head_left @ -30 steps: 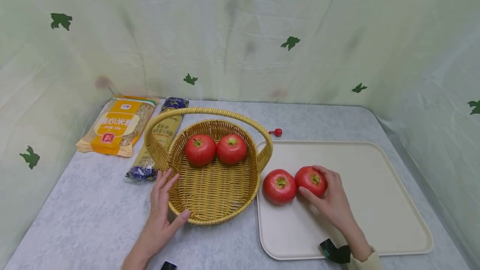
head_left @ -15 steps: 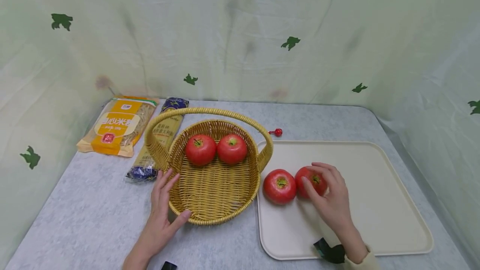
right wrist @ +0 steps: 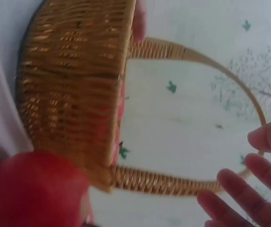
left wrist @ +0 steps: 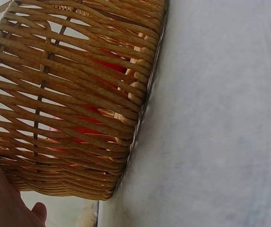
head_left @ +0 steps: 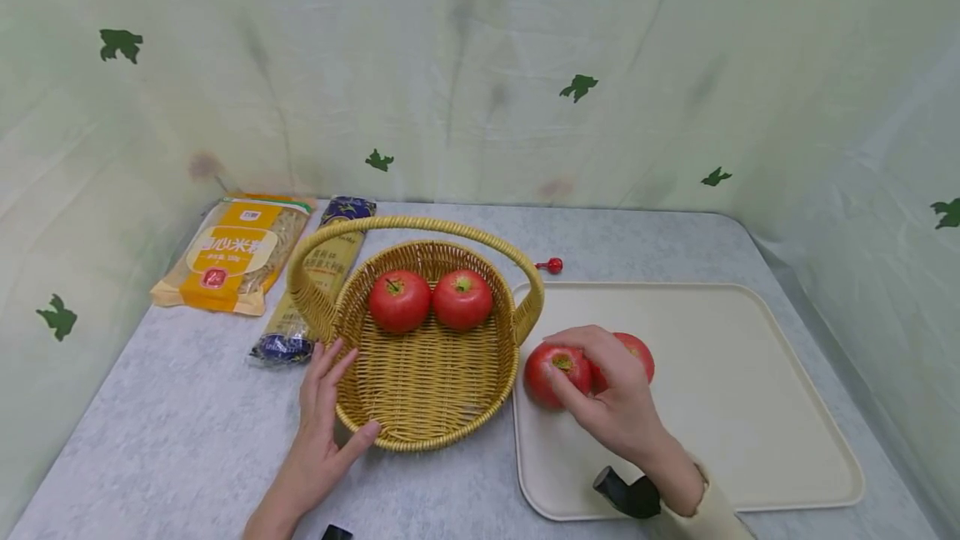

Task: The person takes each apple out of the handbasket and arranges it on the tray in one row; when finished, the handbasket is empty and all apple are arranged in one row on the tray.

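Note:
A yellow-brown wicker basket (head_left: pixel 423 394) with an arched handle stands left of centre, two red apples (head_left: pixel 400 301) side by side in its far half. My left hand (head_left: pixel 318 436) rests against its near left rim with fingers spread; the left wrist view shows the woven side (left wrist: pixel 69 104) close by. On the beige tray (head_left: pixel 720 407) sit two more red apples, a left one (head_left: pixel 551 373) and a right one (head_left: pixel 637 352). Over the left one hovers my right hand (head_left: pixel 618 398), partly covering both. In the right wrist view its fingers (right wrist: pixel 237 189) are apart from the apple (right wrist: pixel 36 189).
Behind the basket's left side lie an orange-labelled noodle packet (head_left: pixel 232 252) and a long yellow-and-blue pasta packet (head_left: pixel 326 269). A small red object (head_left: pixel 554 266) is beyond the tray's far left corner. A leaf-patterned curtain (head_left: pixel 480 107) surrounds the table (head_left: pixel 172 415).
My right hand has let go of the right apple on the tray, lifted and moved left over the other one. My left hand and the basket have stayed put.

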### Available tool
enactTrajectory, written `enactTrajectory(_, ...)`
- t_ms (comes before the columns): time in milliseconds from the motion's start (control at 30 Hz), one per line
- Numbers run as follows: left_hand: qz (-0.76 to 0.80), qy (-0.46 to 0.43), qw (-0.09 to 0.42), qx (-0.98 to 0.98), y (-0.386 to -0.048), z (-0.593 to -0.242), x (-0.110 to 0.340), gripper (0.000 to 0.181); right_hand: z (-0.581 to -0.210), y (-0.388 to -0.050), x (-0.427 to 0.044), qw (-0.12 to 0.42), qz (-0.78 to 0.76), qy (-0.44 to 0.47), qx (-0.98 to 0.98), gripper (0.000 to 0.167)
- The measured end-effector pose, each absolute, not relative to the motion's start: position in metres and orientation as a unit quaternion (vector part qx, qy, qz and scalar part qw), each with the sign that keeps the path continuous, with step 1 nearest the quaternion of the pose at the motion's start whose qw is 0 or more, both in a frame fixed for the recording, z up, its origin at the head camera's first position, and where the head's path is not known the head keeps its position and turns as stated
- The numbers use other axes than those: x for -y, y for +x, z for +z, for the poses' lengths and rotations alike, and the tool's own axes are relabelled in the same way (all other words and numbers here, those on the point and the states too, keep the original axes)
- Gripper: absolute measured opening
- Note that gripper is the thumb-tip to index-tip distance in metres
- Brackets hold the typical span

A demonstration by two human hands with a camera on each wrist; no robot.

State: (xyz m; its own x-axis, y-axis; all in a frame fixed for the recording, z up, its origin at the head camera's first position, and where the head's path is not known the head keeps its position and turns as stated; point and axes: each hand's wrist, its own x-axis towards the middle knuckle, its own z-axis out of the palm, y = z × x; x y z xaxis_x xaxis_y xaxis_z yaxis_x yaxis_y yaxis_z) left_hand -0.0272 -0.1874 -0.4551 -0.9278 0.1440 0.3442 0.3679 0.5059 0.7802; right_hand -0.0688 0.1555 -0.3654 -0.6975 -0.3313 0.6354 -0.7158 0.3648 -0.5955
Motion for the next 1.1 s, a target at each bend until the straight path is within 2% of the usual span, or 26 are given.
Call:
enactTrajectory(100, -0.474, -0.149, 0.119, 0.860, -0.027, -0.455, 0.187, 0.085, -0.361, -0.071, -0.142, 0.201, 0.459, 0.366, 0.784, 0.027)
enactTrajectory(267, -0.472, -0.150, 0.122, 0.860, -0.027, -0.455, 0.188, 0.085, -0.352, -0.074, -0.118, 0.187, 0.455, 0.397, 0.775, 0.024)
enactTrajectory(600, -0.472, -0.147, 0.121, 0.861, -0.027, -0.458, 0.188, 0.086, -0.339, -0.090, -0.074, 0.140, 0.441, 0.437, 0.772, 0.028)
enactTrajectory(833, -0.472, -0.148, 0.119, 0.861, -0.027, -0.458, 0.188, 0.086, -0.332, -0.108, -0.057, 0.111, 0.412, 0.399, 0.812, 0.033)
enactTrajectory(1100, -0.468, -0.154, 0.125, 0.861, -0.028, -0.457, 0.188, 0.087, -0.337, -0.127, -0.047, 0.036, 0.420, 0.287, 0.860, 0.038)
